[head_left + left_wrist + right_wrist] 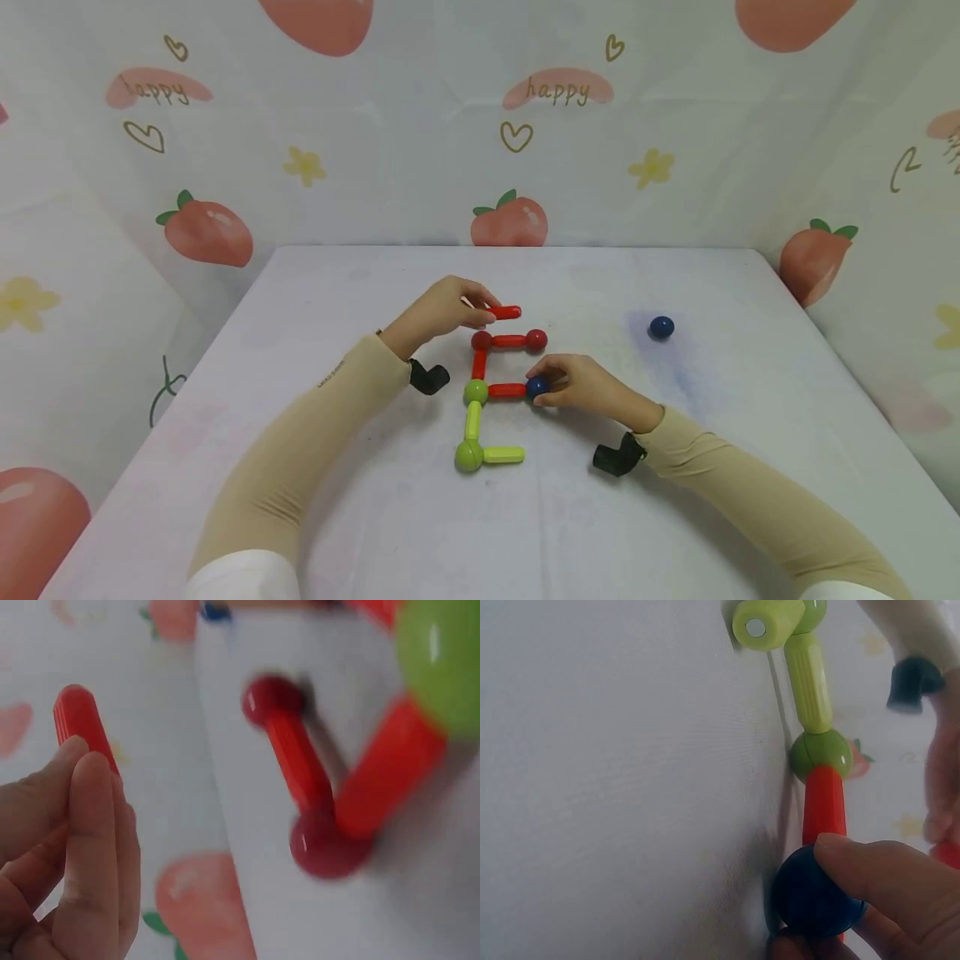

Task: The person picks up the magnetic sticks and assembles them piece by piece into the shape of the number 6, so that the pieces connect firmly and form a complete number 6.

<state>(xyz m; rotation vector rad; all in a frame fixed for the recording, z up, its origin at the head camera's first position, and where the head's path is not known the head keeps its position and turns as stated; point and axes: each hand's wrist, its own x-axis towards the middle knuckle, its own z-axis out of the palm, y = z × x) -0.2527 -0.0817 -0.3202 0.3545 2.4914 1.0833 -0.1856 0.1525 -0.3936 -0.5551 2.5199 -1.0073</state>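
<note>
My left hand (447,310) pinches a loose red rod (507,312) between thumb and fingers, just beyond the ball-and-rod figure; the rod's far end sticks out in the left wrist view. My right hand (583,385) grips a dark blue ball (816,894) at the end of another red rod (507,390), which runs to a green ball (476,392). From that ball a short red rod (479,364) leads up to a dark red ball (482,341). A further red rod (509,341) joins it to a second red ball (536,339).
Nearer me, a yellow-green rod (472,422) links to another green ball (469,456), with a yellow-green rod (504,455) pointing right. A loose blue ball (662,327) lies at the back right of the white table (390,533). A printed cloth (420,150) hangs behind.
</note>
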